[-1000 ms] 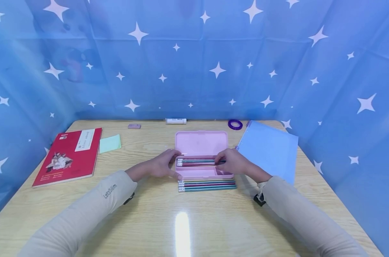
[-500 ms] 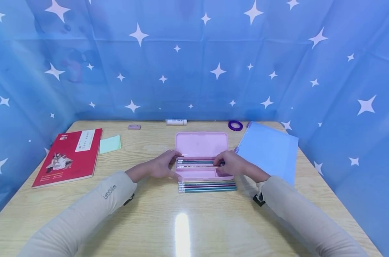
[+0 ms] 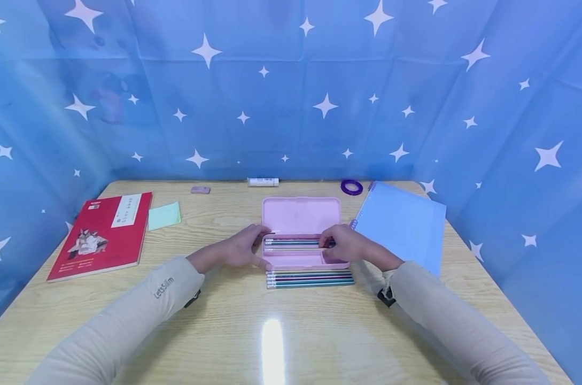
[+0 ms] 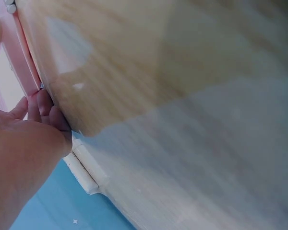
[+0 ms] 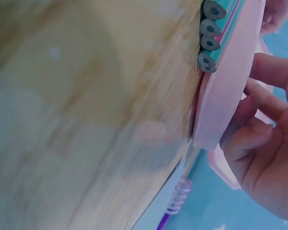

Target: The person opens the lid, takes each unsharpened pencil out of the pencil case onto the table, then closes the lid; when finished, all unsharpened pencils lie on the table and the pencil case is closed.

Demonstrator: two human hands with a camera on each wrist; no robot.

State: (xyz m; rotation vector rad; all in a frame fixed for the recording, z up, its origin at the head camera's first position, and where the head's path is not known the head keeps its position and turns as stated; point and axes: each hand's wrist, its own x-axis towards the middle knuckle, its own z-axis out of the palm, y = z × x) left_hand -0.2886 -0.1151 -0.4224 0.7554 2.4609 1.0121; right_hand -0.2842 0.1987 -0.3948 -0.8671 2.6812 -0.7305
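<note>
A pink pencil case (image 3: 300, 260) lies on the table with its lid (image 3: 301, 215) up, several pencils (image 3: 291, 243) in its rear compartment. My left hand (image 3: 241, 247) grips the case's left end, thumb near the front corner and fingers behind. My right hand (image 3: 344, 243) reaches into the right end with bent fingers at the pencils; the case wall hides its fingertips in the right wrist view. Whether they pinch a pencil cannot be made out. A row of several striped pencils (image 3: 310, 278) lies along the case's front, their unsharpened ends (image 5: 210, 28) toward the right.
On the left lie a red book (image 3: 103, 240) and green sticky notes (image 3: 164, 216). Behind the case are a small purple eraser-like block (image 3: 201, 190), a white tube (image 3: 263, 182) and a purple ring (image 3: 351, 187). A blue spiral notebook (image 3: 406, 222) lies at the right.
Pencils inside the case have shifted and spread apart near my right fingers, and the red one at the front no longer shows there. My left hand stays on the case.
</note>
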